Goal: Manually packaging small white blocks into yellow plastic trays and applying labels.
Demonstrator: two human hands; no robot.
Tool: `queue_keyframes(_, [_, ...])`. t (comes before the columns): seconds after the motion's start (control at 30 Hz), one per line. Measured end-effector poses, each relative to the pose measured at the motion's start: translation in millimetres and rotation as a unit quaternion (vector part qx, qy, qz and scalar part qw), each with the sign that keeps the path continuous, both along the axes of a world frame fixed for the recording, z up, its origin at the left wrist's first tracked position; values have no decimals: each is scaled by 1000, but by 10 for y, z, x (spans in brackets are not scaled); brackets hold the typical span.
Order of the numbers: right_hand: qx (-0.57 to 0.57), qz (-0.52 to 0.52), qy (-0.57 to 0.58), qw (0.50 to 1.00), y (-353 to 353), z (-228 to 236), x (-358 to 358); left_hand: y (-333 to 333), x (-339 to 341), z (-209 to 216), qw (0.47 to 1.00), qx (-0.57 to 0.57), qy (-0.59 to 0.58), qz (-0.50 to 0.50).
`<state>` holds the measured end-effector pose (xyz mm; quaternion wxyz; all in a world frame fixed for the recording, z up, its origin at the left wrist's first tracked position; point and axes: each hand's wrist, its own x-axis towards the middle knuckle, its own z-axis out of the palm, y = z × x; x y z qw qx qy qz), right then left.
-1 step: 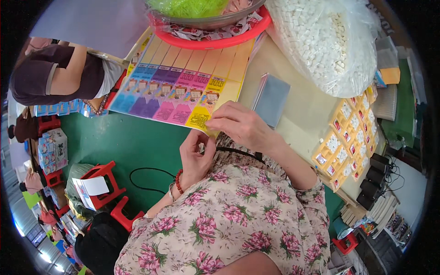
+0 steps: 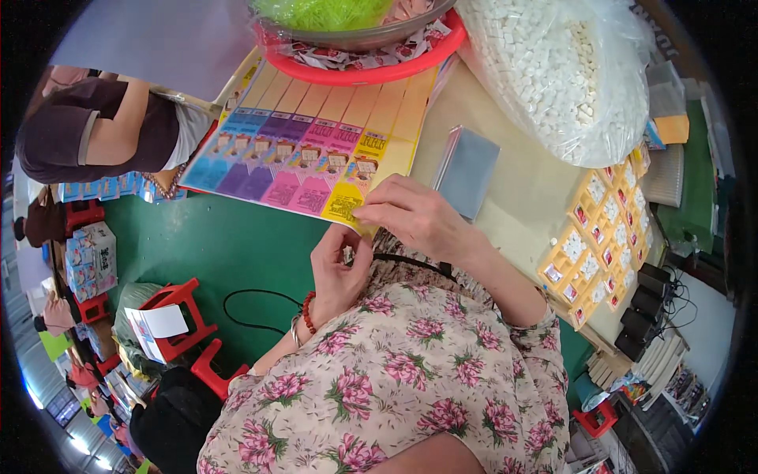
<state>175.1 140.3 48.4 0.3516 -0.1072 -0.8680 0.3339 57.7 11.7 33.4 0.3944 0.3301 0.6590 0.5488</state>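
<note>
A large printed sheet [image 2: 296, 170] with colored panels in blue, purple, pink and yellow lies on the table, its near edge hanging over the front. My right hand [image 2: 418, 215] rests at the near right corner, thumb and fingers pinched on the yellow panel. Just below that corner is my left hand [image 2: 341, 265], fingers curled and thumb against them; whatever they hold is hidden. A red bead bracelet [image 2: 308, 314] circles the left wrist. To the right of the sheet lies a stack of clear plastic sleeves [image 2: 467, 174].
A metal bowl [image 2: 359, 35] of green shreds sits in a red basin [image 2: 355, 77] at the back. A clear bag [image 2: 553, 87] of white pieces and several yellow trays [image 2: 580, 253] stand right. Another person's arm [image 2: 118, 130] is at left, above red stools [image 2: 180, 316].
The sheet's far left end has shifted slightly to the left. My hands look almost the same.
</note>
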Motion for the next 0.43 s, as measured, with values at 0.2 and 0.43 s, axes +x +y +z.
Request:
queue_keyframes(0.2, [71, 2, 15, 997, 30, 73, 7, 75, -43, -5, 990, 22, 117, -68])
queue_keyframes(0.43, [78, 22, 6, 997, 77, 38, 42, 114, -68, 26, 986, 33, 132, -98])
